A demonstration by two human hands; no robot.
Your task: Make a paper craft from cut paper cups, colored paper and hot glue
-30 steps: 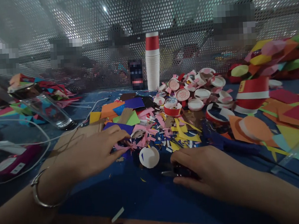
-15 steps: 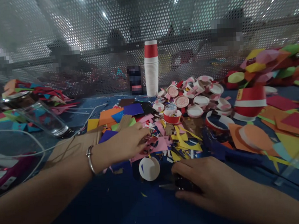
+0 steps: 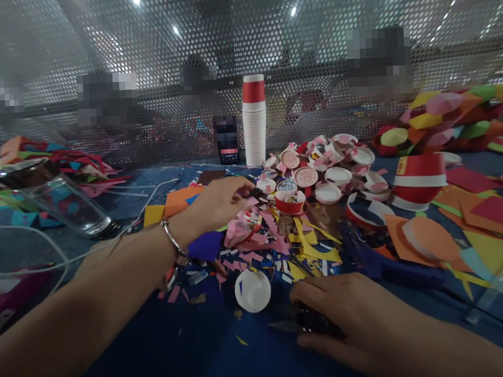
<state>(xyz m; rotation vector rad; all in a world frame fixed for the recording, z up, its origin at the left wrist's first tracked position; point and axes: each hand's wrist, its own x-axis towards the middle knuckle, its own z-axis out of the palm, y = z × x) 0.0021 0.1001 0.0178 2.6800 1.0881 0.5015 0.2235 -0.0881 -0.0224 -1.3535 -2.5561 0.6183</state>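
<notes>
A person's bare right hand (image 3: 346, 313) is wrapped around a bladed tool (image 3: 313, 320), the thumb under its smooth black handle and the fingers curled over the top; a slim, pointed metal blade sticks out to the hand's left, slightly blurred. The left hand (image 3: 221, 204), a rounded silver bracelet (image 3: 172, 237) at its wrist, reaches out farther, palm down with bent fingers; whether the fingertips pinch anything cannot be told.

Between the hands, nearer the right one, a round white paper disc (image 3: 255, 298) with a raised rim lies on the dark blue table (image 3: 179, 350), a small blue triangle showing on it. Just below the left hand's fingers spread crinkled pink paper scraps (image 3: 274, 232); ragged yellow paper strips (image 3: 307, 239) lie beyond the right hand.

To the right of the left hand's fingertips is a heap of shallow, ring-edged cup bottoms (image 3: 327, 176), some printed with red or blue round marks, unreadable here. Behind that hand rises a tall column of ribbed white paper cups (image 3: 255, 135), topped in red. Past the right hand, a glossy red cup (image 3: 420, 182) has a white band and a yellow panel with characters too small to read. Left of the left hand leans a clear glass jar (image 3: 73, 206) with a shiny metal lid.
</notes>
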